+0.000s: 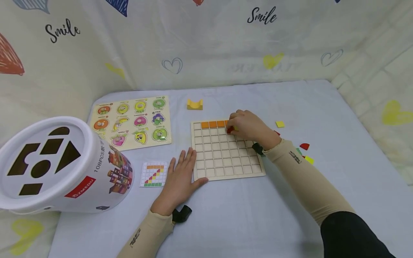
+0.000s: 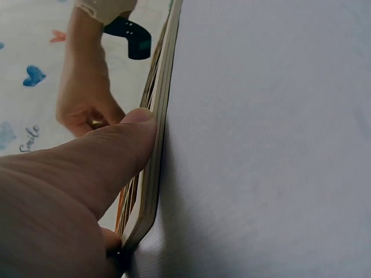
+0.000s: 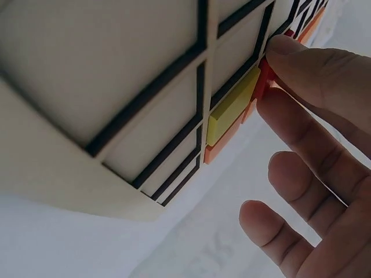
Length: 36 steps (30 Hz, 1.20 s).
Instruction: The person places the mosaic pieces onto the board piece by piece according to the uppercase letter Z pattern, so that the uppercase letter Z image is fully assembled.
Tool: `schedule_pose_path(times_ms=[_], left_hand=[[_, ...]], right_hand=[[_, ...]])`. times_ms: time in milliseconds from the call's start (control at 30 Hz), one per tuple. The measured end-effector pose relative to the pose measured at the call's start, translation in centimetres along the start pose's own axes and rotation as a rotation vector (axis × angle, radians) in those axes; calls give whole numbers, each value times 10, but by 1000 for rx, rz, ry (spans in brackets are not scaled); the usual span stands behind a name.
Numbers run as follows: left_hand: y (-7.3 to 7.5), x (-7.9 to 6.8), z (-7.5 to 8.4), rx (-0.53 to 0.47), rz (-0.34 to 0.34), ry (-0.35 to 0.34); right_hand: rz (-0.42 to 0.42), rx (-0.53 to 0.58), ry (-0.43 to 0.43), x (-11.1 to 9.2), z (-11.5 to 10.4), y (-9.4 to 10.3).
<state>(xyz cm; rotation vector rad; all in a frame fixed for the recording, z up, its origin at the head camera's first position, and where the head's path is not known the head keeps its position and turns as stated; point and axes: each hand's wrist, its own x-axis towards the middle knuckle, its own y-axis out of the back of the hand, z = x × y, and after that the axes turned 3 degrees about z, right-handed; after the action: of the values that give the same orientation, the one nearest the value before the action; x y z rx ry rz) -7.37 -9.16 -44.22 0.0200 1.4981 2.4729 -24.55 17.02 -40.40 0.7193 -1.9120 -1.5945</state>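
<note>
A square pale grid board [image 1: 219, 163] lies on the table, with a row of orange tiles [image 1: 213, 124] along its far edge. My right hand [image 1: 246, 125] is over the far part of the board. Its thumb and index finger pinch a small red tile [image 3: 264, 75] at a grid cell, beside a yellow tile [image 3: 235, 107]; the other fingers are spread apart. My left hand [image 1: 180, 179] rests at the board's near left corner, fingers extended along the left side and thumb [image 2: 136, 130] against the near edge. Left of that hand lies a pattern card [image 1: 153, 174] with a coloured grid figure.
A large white bucket [image 1: 93, 161] with shape holes in its lid stands at the left. Behind the card is a fruit picture board [image 1: 165, 143]. A yellow arched block [image 1: 194, 105] sits farther back. Loose tiles, including a yellow one [image 1: 280, 124] and a red one [image 1: 304, 146], lie right of the board.
</note>
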Motion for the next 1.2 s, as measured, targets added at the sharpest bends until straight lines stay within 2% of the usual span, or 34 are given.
schedule_pose_path(times_ms=[200,300,467,733,1000,1200], left_hand=[[-1,0,0,0,-5,5],[0,0,1,0,-6,10],[1,0,1,-3,-7,10],[1,0,-1,0,-16,20],[-1,1,-3,-7,-9,16],[-1,1,-3,-16,-7,13]], right_hand=[[10,12,-9,-3,0,1],[16,33,-45,-8,4,4],[20,48,-155,-28,27,9],[-61,21,-321,-72,73,17],[-137,-14,-410,-95,98,21],[-136,-15,-426,-102,105,22]])
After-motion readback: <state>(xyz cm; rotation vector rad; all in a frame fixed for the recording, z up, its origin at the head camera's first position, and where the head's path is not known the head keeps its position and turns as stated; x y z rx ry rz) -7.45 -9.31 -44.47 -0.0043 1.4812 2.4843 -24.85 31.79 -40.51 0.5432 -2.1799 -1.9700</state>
